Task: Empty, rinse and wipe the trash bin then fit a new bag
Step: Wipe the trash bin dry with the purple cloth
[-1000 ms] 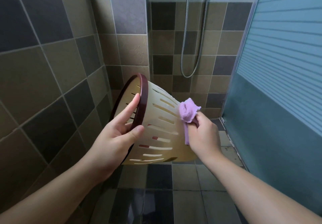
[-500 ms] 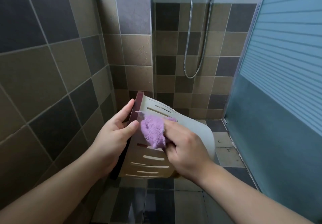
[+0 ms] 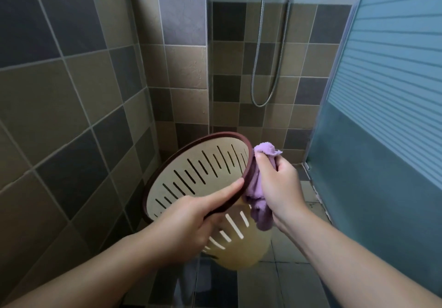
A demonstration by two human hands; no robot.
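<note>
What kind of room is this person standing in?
Most likely a bathroom's shower area: a metal shower hose hangs against the tiled wall, the floor is tiled too, and a frosted sliding door closes off the right side.

Cream slotted trash bin (image 3: 191,176) with maroon rim, held tilted in mid-air, mouth turned up-left, purple cloth (image 3: 259,202) bunched against its right rim

A home bathroom: tiled walls (image 3: 71,97), shower hose (image 3: 270,68), frosted door (image 3: 387,92).
</note>
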